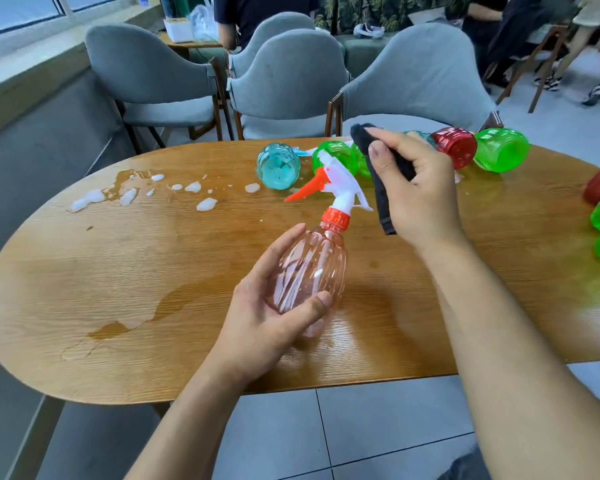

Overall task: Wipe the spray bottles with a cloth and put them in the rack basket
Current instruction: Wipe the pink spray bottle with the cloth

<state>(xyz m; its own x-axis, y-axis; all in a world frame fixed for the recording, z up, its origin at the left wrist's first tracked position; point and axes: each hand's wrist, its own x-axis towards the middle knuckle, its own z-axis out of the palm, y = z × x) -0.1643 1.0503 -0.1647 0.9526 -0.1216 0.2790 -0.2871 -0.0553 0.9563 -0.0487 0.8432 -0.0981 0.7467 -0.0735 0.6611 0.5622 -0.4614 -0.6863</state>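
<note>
The oval wooden surface [153, 271] carried wet patches and white foam blobs [129, 195] toward its far left. Three grey chairs [288, 88] stood behind it. Along the far edge lay a teal bottle [278, 166], green bottles [501, 150] and a red bottle [456, 147] on their sides, with more at the right edge. Above the middle, the left hand [267, 317] curled around the body of a clear pink bottle [312, 271], tilted with its white-and-orange spray head pointing away. Just right of that head, the right hand [416, 188] pinched a dark cloth [381, 174] between thumb and fingers.
</note>
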